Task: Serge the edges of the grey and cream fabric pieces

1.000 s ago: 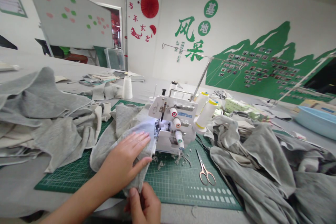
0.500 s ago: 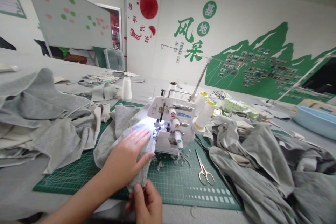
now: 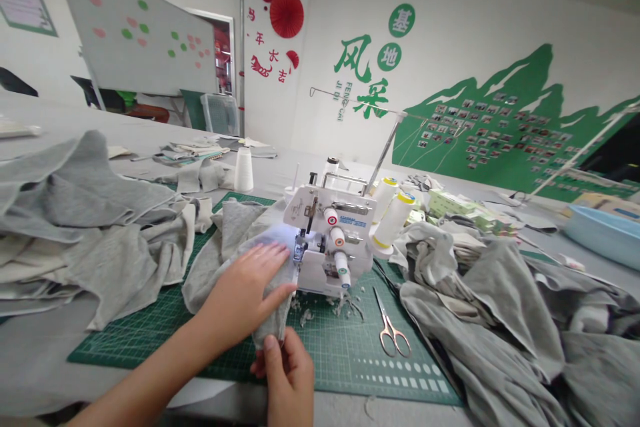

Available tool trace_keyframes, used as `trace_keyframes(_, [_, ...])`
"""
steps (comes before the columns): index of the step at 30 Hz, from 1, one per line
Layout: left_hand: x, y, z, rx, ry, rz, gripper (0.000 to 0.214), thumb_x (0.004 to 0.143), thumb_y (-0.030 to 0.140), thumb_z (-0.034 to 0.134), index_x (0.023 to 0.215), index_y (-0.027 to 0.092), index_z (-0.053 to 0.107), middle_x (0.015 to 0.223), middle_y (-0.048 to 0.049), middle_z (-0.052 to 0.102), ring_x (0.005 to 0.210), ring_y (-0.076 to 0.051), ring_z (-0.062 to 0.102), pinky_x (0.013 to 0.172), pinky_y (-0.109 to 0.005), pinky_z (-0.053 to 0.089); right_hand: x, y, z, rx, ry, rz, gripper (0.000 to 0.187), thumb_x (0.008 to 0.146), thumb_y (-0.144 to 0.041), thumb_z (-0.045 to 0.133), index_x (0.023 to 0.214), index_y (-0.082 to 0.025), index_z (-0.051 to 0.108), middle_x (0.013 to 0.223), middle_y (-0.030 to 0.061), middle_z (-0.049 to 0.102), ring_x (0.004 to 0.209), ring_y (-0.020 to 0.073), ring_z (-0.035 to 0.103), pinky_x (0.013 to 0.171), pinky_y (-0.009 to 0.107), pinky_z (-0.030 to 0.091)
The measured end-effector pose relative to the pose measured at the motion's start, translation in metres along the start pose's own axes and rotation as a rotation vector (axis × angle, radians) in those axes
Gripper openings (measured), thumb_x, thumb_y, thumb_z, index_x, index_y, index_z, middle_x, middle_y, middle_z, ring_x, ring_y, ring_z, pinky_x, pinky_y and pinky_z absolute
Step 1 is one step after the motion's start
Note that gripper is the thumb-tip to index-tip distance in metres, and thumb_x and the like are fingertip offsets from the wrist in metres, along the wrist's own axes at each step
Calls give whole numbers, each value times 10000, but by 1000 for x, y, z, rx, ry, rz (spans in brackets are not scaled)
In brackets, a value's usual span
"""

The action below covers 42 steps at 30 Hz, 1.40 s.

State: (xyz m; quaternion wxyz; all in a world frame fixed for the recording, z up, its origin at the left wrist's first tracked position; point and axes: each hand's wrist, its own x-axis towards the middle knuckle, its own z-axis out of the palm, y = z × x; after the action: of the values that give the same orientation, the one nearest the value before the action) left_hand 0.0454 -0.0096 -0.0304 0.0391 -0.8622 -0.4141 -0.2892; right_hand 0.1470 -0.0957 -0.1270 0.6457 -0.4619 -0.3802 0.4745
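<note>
A small white sewing machine (image 3: 330, 240) stands on a green cutting mat (image 3: 340, 347), its lamp lighting the needle area. A grey fabric piece (image 3: 235, 240) lies under its foot and hangs toward me. My left hand (image 3: 245, 290) rests flat on this fabric just left of the needle, fingers stretched out. My right hand (image 3: 285, 373) pinches the fabric's near edge between thumb and fingers at the mat's front.
Scissors (image 3: 390, 330) lie on the mat to the right of the machine, with thread scraps nearby. Heaps of grey fabric sit at left (image 3: 85, 233) and right (image 3: 490, 307). Thread cones (image 3: 395, 217) stand beside the machine, a white cone (image 3: 243, 169) behind, a blue tub (image 3: 600, 227) far right.
The grey fabric has fed further into the machine. Both hands have followed it slightly away from me, keeping the same hold.
</note>
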Motion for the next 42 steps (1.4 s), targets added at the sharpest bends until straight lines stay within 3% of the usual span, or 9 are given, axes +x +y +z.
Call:
trace_keyframes(5, [-29,1,-9,-65,104,198,361,959,268,562,1312,211,607,1353,-66,637,1279,-240,561,1096,-399,451,3,3,-3,24,-32,9,471,862,-622,612,697,-181,619,589,-23,572,510,116,542,483,196,430])
trace_keyframes(10, [-48,1,-9,-54,108,265,413,951,225,575,1362,190,569,1379,-77,616,1286,-243,553,1110,-383,440,11,-6,-5,32,-74,22,514,828,-671,620,670,-184,583,564,-38,513,513,109,488,492,200,409])
trace_keyframes(17, [-47,-4,-4,-69,152,298,386,965,208,564,1348,169,571,1366,-76,625,1294,-218,542,1146,-358,388,18,-11,-4,9,-52,5,532,832,-682,606,651,-184,565,570,-43,502,528,106,473,512,200,413])
trace_keyframes(29, [-35,-12,10,-224,233,239,323,948,124,555,1254,203,623,1265,-54,685,1222,-192,591,1113,-344,404,15,-15,-3,17,-36,31,492,826,-655,634,707,-178,631,594,-20,567,534,117,534,510,206,466])
trace_keyframes(42, [-38,-12,17,-223,284,258,325,948,111,552,1253,190,632,1262,-76,679,1236,-214,568,1123,-394,386,15,-13,-3,46,-7,32,487,824,-654,642,750,-175,684,583,-22,569,525,112,534,503,204,478])
